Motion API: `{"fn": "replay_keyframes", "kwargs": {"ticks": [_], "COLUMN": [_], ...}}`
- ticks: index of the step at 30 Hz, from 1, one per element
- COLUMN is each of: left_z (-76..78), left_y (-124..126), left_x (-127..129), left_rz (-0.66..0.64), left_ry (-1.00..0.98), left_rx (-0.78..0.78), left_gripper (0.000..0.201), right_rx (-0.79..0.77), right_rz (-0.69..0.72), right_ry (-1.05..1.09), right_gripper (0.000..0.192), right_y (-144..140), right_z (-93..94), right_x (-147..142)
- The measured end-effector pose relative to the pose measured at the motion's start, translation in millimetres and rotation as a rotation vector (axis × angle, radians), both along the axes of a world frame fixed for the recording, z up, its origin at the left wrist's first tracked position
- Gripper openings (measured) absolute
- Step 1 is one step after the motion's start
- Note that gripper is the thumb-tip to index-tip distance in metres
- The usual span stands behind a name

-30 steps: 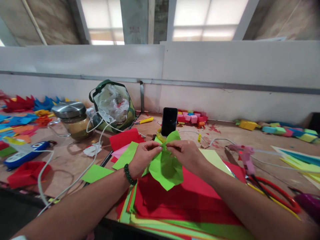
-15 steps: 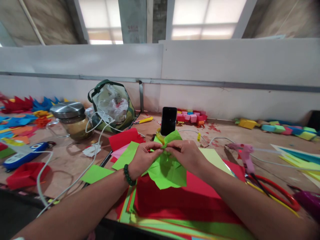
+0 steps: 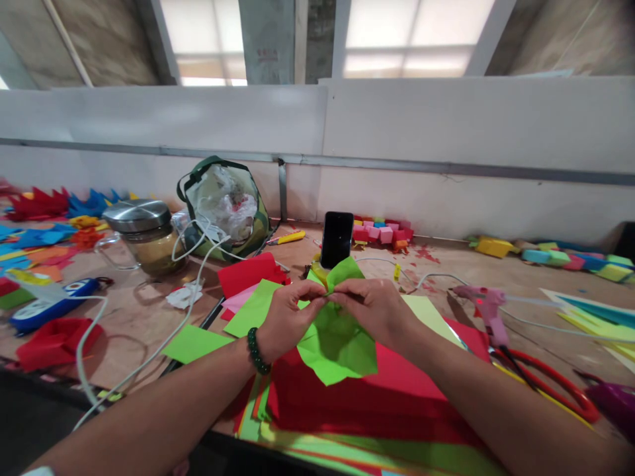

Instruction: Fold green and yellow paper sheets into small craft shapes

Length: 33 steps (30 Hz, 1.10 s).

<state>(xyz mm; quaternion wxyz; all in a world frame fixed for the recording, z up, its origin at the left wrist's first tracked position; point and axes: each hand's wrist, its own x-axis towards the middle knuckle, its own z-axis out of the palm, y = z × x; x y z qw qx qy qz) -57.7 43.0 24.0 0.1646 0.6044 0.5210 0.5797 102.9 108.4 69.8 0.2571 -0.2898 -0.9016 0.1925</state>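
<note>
Both hands pinch a crumpled sheet of bright green paper (image 3: 340, 344) above the table's middle. My left hand (image 3: 288, 316), with a dark green bead bracelet on the wrist, grips the paper's gathered centre from the left. My right hand (image 3: 374, 307) grips the same gathered spot from the right, fingertips almost touching the left ones. The paper fans out above and below the pinch. Under it lies a stack of coloured paper sheets (image 3: 387, 403), red on top, green and yellow at the edges.
A black phone (image 3: 336, 239) stands upright behind the hands. A pink glue gun (image 3: 483, 311) and red-handled scissors (image 3: 550, 383) lie to the right. A lidded glass jar (image 3: 143, 238), a green bag (image 3: 225, 205), white cables (image 3: 149, 350) and paper shapes (image 3: 44, 211) fill the left side.
The hands have drawn closer together on the green paper, bunching its centre tighter. The lower part of the sheet has swung slightly to the right.
</note>
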Motion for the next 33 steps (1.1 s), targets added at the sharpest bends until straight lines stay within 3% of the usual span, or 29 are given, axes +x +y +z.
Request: {"fn": "replay_keyframes", "kwargs": {"ticks": [5, 12, 23, 29, 33], "left_z": [-0.4, -0.3, -2.0, -2.6, -5.7], "left_y": [-0.2, 1.1, 0.5, 0.5, 1.0], "left_x": [-0.6, -0.8, -1.0, -1.1, -1.0], "left_rz": [0.004, -0.020, -0.007, -0.014, -0.013], "left_ry": [0.009, -0.001, -0.029, -0.002, 0.025], "left_rx": [-0.001, 0.004, -0.016, -0.018, 0.010], "left_gripper": [0.007, 0.007, 0.007, 0.007, 0.007], "right_rx": [0.003, -0.135, -0.030, -0.101, -0.029], "right_rz": [-0.017, 0.004, -0.023, -0.017, -0.004], "right_ry": [0.017, 0.087, 0.070, 0.064, 0.035], "right_gripper": [0.012, 0.006, 0.009, 0.010, 0.011], "right_y": [-3.3, -2.1, -5.2, -6.2, -6.3], "right_z": [2.7, 5.7, 5.9, 8.5, 6.6], "right_x": [-2.0, -1.8, 0.2, 1.0, 1.4]}}
